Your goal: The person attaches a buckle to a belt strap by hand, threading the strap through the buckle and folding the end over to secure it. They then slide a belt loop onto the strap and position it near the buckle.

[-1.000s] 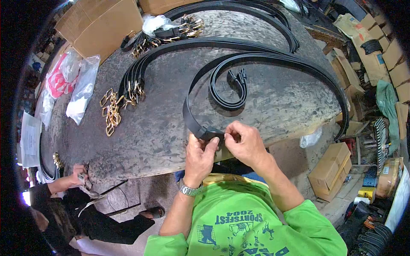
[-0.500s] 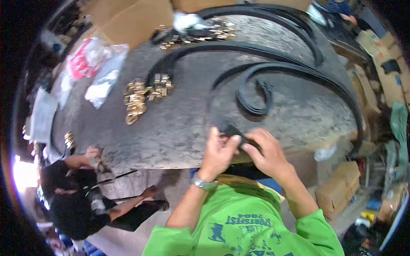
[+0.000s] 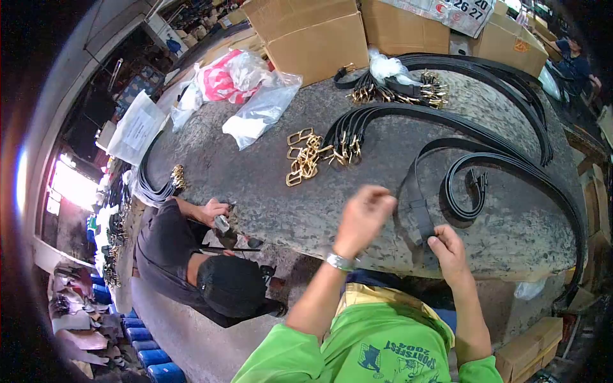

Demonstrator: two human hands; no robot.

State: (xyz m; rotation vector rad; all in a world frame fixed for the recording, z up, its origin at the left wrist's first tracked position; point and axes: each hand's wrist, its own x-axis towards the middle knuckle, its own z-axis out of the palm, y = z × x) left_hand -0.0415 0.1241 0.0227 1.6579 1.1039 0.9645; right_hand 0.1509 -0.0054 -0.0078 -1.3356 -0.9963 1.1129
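Note:
My right hand point(image 3: 449, 254) pinches the end of a black belt strap point(image 3: 419, 214) between thumb and fingers, near the table's front edge. From there the strap arcs up and to the right. My left hand point(image 3: 365, 220) is off the strap, over the table to its left, slightly blurred; its fingers are loosely bent and I see nothing in them. Beyond it lies a pile of loose gold buckles point(image 3: 304, 156), beside a bundle of black belts point(image 3: 383, 112) with gold hardware at their ends. A coiled strap bundle point(image 3: 452, 191) rests right of the held strap.
A co-worker in a dark cap point(image 3: 233, 285) bends at the table's left side, one hand on the edge. Cardboard boxes point(image 3: 306, 38) and plastic bags point(image 3: 265, 115) line the back. More belts point(image 3: 476, 62) lie behind. A long carton point(image 3: 530, 350) stands low at right.
My left hand has let go of the strap and moved up and left from my right hand, which still grips the strap end. The camera view has turned left and up.

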